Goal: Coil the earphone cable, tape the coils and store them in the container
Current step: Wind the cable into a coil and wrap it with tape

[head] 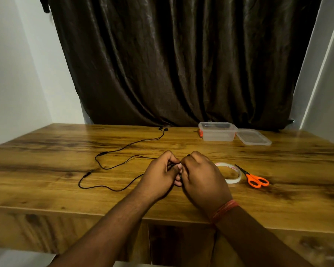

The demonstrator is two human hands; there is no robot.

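- Left hand (162, 171): fingers curled, pinching a short run of cable at mid-surface, knuckles nearly touching the other hand.
- Right hand (199, 174): fingers curled round the same cable; a small dark tip shows just above its knuckles. Red thread band on the wrist.
- Earphone cable (112, 160): thin, black, almost wholly loose. It trails from the hands leftward and away across the surface (46, 189) in two slack loops, passes an inline piece, forks, and ends at the earbuds (163, 129) near the far edge. The plug (89, 172) lies on the near-left loop.
- Key relation: all free length lies left of and beyond the hands, long axis running from near-left to far-centre; the left hand is nearer the slack, so winding will likely draw cable in from that side.
- Progress, as judged: coiling barely begun; any turns formed are hidden between the hands.
- Tape roll (229, 175): flat, just right of the right hand, partly behind it.
- Scissors (253, 178): orange-handled, beside the tape.
- Container (218, 132): clear, open, far right; lid (254, 137) lying beside it.
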